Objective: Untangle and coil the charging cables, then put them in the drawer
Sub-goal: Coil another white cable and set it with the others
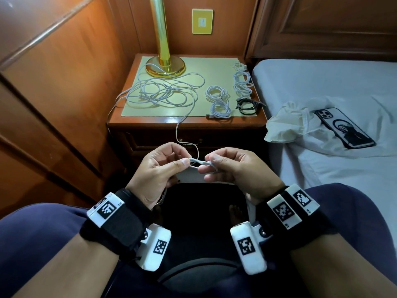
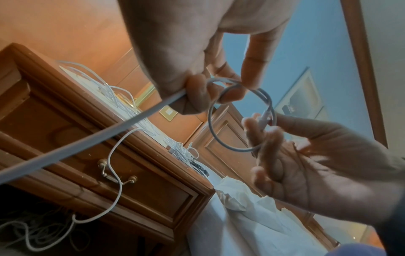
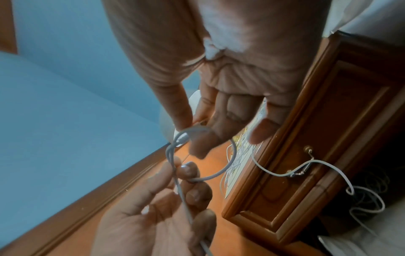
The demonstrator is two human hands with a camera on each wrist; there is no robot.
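Both grips pinch one white cable (image 1: 198, 162): right hand (image 1: 232, 168) on plug end, left hand (image 1: 159, 168) on first loop; slack runs forward to table (image 1: 189, 122).

Both wrists (image 1: 120, 220) wore black straps carrying white camera blocks (image 1: 249, 247) — each printed with black square-code markers — above dark navy trousers (image 1: 38, 237).
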